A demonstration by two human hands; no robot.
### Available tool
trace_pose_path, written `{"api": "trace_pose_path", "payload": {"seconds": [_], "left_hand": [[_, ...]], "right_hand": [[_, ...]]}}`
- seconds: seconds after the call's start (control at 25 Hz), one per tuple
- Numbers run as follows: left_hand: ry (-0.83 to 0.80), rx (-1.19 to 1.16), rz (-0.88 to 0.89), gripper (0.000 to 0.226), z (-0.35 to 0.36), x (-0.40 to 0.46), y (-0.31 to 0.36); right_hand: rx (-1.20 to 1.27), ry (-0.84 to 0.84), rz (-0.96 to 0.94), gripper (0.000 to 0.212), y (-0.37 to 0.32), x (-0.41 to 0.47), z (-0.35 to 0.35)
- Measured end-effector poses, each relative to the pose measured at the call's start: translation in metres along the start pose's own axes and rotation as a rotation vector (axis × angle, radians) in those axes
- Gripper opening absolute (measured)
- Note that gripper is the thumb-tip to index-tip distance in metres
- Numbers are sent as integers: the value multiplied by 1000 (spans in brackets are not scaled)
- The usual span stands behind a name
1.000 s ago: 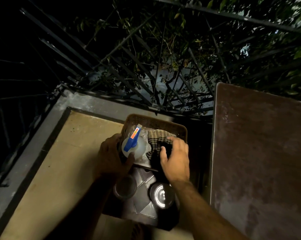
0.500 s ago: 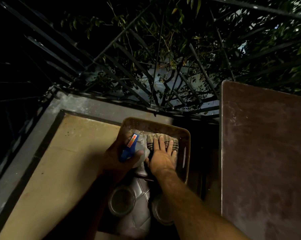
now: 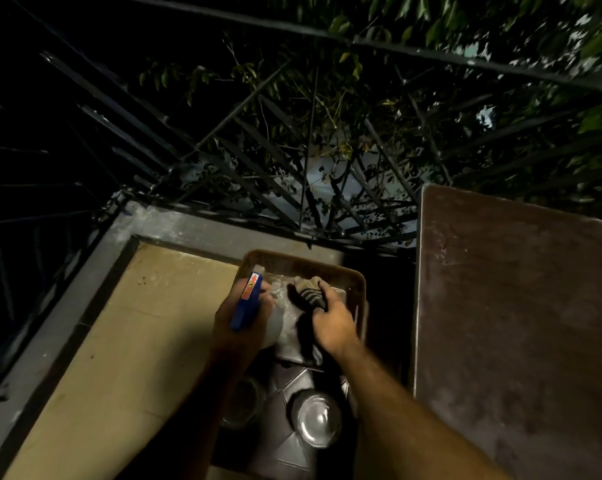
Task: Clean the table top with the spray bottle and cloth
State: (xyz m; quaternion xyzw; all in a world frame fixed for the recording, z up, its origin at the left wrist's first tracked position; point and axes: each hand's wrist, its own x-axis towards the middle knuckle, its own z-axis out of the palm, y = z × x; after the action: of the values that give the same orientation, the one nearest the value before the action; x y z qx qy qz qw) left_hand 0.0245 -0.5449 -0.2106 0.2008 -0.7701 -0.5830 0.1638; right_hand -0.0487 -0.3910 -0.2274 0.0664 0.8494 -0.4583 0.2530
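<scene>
forearms: bare, hairy | sleeves: none visible | hands (image 3: pixel 330 320): ungloved (both)

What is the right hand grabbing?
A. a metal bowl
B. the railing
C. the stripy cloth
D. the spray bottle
C: the right hand curls its fingers on the striped cloth in the brown tray, while the left hand holds the spray bottle.

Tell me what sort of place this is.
Probably an outdoor balcony or terrace at night: black metal railing, leafy tree branches beyond it, and a dusty brown table top beside the grey concrete ledge.
</scene>
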Motion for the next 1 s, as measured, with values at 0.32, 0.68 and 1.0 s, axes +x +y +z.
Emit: {"api": "trace_pose_path", "payload": {"seconds": [0.32, 0.68, 1.0], "left_hand": [[-28, -27, -106, 15, 1, -42, 135], [-20, -63, -39, 31, 43, -88, 246], [-160, 33, 9, 40, 140, -154, 302]], "right_hand": [[546, -44, -11, 50, -45, -91, -91], [720, 43, -90, 55, -32, -157, -198], [652, 120, -42, 56, 51, -194, -306]]}}
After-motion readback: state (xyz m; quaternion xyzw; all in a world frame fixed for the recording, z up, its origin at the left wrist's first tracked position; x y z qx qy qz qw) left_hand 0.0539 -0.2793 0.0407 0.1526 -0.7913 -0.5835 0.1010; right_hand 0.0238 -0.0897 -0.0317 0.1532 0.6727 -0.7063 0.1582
